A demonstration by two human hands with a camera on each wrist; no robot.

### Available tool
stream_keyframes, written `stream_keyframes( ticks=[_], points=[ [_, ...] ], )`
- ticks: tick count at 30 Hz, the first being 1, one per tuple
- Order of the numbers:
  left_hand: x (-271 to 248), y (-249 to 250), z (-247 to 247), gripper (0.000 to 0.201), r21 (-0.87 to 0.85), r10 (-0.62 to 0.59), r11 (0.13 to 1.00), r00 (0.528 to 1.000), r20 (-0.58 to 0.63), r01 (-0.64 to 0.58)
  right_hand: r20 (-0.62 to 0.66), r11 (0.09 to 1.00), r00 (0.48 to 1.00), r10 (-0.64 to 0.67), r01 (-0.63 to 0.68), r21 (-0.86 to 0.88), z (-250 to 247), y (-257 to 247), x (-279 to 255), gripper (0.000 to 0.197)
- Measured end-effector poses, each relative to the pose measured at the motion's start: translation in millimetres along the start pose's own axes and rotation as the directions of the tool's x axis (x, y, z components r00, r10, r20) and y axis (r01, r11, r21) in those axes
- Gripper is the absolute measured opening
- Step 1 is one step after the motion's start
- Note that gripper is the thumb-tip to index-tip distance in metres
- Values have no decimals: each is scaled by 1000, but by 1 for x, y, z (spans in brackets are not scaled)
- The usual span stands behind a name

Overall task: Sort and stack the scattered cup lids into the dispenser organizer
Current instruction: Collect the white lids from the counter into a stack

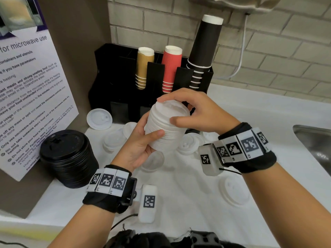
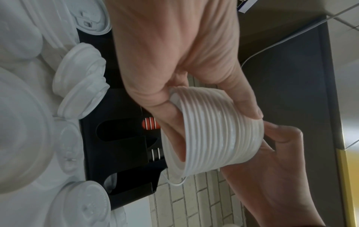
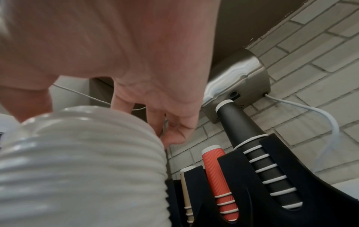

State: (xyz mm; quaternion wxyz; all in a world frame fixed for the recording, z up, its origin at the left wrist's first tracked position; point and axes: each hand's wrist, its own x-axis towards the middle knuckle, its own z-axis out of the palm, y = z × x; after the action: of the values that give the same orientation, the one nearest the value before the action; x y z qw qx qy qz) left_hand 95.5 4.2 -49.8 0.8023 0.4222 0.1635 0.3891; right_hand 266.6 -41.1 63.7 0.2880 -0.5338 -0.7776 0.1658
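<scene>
A tall stack of white lids [image 1: 165,127] [image 2: 211,138] [image 3: 77,161] is held above the counter, just in front of the black dispenser organizer [image 1: 118,76] [image 2: 120,138] [image 3: 272,199]. My left hand [image 1: 143,140] [image 2: 174,61] grips the stack's lower part, thumb across its front. My right hand [image 1: 193,111] [image 3: 116,53] grips its upper part, fingers over the top lid and thumb on the side. Several loose white lids [image 1: 189,144] [image 2: 81,79] lie scattered on the white counter beneath, one [image 1: 99,119] leaning by the organizer and one [image 1: 233,191] at the near right.
A stack of black lids [image 1: 67,158] stands at the left by a brown panel with a microwave notice [image 1: 30,97]. The organizer holds tan [image 1: 144,67], red [image 1: 171,68] and black [image 1: 204,51] cup stacks. A steel sink [image 1: 317,144] lies at the right; a hand dryer [image 3: 237,83] hangs above.
</scene>
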Motion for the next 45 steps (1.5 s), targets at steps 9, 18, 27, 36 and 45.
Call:
stream_keyframes(
  ticks=[9,18,27,36,45],
  points=[
    [-4,0,1,101,3,10,1000,1000,-17,-10,-38,1000,999,-22,22,3,-1,5,-3,45],
    [-8,10,-12,106,-32,52,998,996,-77,-55,215,592,704,677,-348,-727,34,89,-15,72],
    [-13,11,-19,107,-31,63,997,993,-101,-66,233,610,666,709,-412,-677,48,113,-12,97],
    [-9,12,-20,105,-29,57,998,994,-98,-60,211,624,729,651,-356,-696,54,113,-7,49],
    [3,7,-24,97,-58,85,994,986,-141,-94,82,914,926,369,-345,-216,-16,53,2,32]
  ],
)
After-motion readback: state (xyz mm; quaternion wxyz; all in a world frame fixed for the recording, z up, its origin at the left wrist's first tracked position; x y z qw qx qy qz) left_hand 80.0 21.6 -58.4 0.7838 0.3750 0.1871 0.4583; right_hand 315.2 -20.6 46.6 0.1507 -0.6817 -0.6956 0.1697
